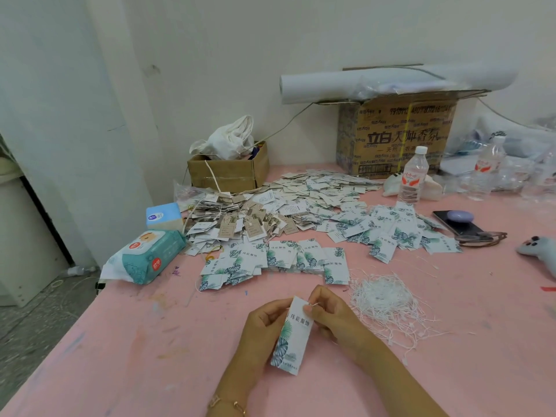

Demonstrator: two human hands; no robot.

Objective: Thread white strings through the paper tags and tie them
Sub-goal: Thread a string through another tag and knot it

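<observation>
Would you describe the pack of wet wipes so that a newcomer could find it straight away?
Start at the pink table and follow its left edge to where the heap of paper tags ends. The pack of wet wipes lies there, in front of a pale blue box. It is the soft teal packet with red round labels.

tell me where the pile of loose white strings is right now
In the head view the pile of white strings lies on the pink table, just right of the right hand and nearer than the spread of leaf-printed tags.
</observation>
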